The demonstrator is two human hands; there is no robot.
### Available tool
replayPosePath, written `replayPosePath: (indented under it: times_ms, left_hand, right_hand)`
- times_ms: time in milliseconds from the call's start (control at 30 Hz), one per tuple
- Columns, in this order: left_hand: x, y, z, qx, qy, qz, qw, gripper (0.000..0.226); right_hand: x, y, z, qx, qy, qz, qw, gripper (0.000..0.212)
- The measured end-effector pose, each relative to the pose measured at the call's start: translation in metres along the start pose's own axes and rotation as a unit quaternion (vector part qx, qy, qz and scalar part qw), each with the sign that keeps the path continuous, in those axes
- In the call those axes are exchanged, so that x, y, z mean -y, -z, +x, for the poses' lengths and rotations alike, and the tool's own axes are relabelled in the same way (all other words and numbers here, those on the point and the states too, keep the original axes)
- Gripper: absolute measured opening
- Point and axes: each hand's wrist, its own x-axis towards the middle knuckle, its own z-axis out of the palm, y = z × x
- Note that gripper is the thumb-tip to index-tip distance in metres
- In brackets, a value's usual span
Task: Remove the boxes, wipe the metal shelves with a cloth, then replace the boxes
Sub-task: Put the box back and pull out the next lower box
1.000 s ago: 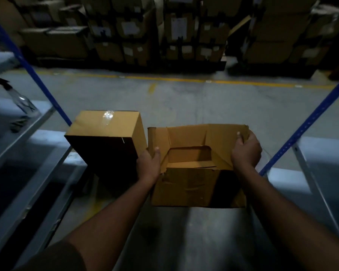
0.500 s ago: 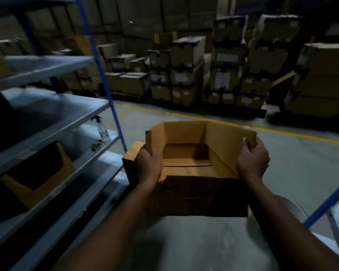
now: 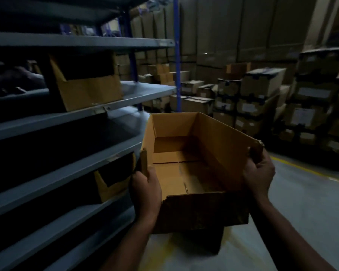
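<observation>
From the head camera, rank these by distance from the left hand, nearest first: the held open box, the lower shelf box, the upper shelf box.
From the left hand:
1. Held open box, gripped.
2. Lower shelf box, just left.
3. Upper shelf box, higher on the rack.

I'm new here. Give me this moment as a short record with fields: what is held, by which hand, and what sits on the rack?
held: open, empty brown cardboard box
left hand: grips the box's left wall
right hand: grips its right wall
rack: grey metal shelves on the left
on rack: two brown cardboard bins, upper and lower
background: stacked cardboard cartons
</observation>
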Motion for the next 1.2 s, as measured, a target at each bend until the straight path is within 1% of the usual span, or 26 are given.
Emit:
replayPosePath:
  times_ms: [67, 133, 200, 333, 400, 467, 567, 633, 767, 833, 933, 1000, 1100, 1200]
  left_hand:
    - [0.004, 0.010, 0.015, -0.034, 0.019, 0.008, 0.999, 0.028]
    - [0.010, 0.018, 0.025, -0.062, 0.033, -0.002, 0.998, 0.026]
    - [0.014, 0.026, 0.031, -0.091, 0.044, -0.015, 0.995, 0.030]
    - [0.030, 0.034, 0.035, -0.150, 0.077, -0.004, 0.986, 0.035]
    - [0.035, 0.030, 0.030, -0.169, 0.089, -0.001, 0.982, 0.037]
    - [0.034, 0.023, 0.023, -0.183, 0.091, 0.000, 0.979, 0.036]
    - [0.024, 0.012, 0.018, -0.209, 0.088, -0.014, 0.974, 0.029]
    - [0.020, 0.008, 0.014, -0.222, 0.089, -0.016, 0.971, 0.027]
    - [0.019, 0.000, 0.018, -0.253, 0.104, -0.005, 0.962, 0.026]
    - [0.017, -0.003, 0.026, -0.275, 0.095, -0.001, 0.957, 0.027]
    - [0.007, -0.012, 0.035, -0.301, 0.058, 0.009, 0.952, 0.027]
    - [0.001, -0.019, 0.035, -0.315, 0.040, 0.007, 0.948, 0.025]
    - [0.003, -0.028, 0.029, -0.336, 0.047, 0.021, 0.941, 0.021]
    - [0.012, -0.041, 0.021, -0.360, 0.064, 0.019, 0.930, 0.019]
  right_hand:
    - [0.005, -0.029, 0.000, 0.027, 0.008, 0.027, 0.999, 0.023]
    - [0.007, -0.056, 0.000, 0.058, 0.011, 0.051, 0.997, 0.027]
    - [0.003, -0.080, -0.002, 0.081, 0.003, 0.064, 0.995, 0.028]
    - [-0.001, -0.113, -0.008, 0.117, 0.004, 0.077, 0.990, 0.039]
    - [0.001, -0.118, -0.005, 0.117, 0.005, 0.082, 0.990, 0.043]
    - [-0.001, -0.116, 0.002, 0.120, 0.001, 0.097, 0.988, 0.041]
    - [-0.015, -0.115, 0.011, 0.126, -0.009, 0.114, 0.985, 0.036]
    - [-0.024, -0.123, 0.015, 0.139, -0.019, 0.115, 0.984, 0.034]
    - [-0.027, -0.142, 0.017, 0.179, -0.018, 0.137, 0.974, 0.041]
    - [-0.024, -0.152, 0.024, 0.199, -0.008, 0.144, 0.969, 0.039]
    - [-0.017, -0.164, 0.044, 0.216, 0.025, 0.142, 0.966, 0.038]
    - [-0.018, -0.165, 0.054, 0.229, 0.027, 0.151, 0.961, 0.039]
    - [-0.032, -0.160, 0.059, 0.229, 0.022, 0.175, 0.957, 0.039]
    - [-0.050, -0.156, 0.050, 0.222, 0.016, 0.176, 0.959, 0.040]
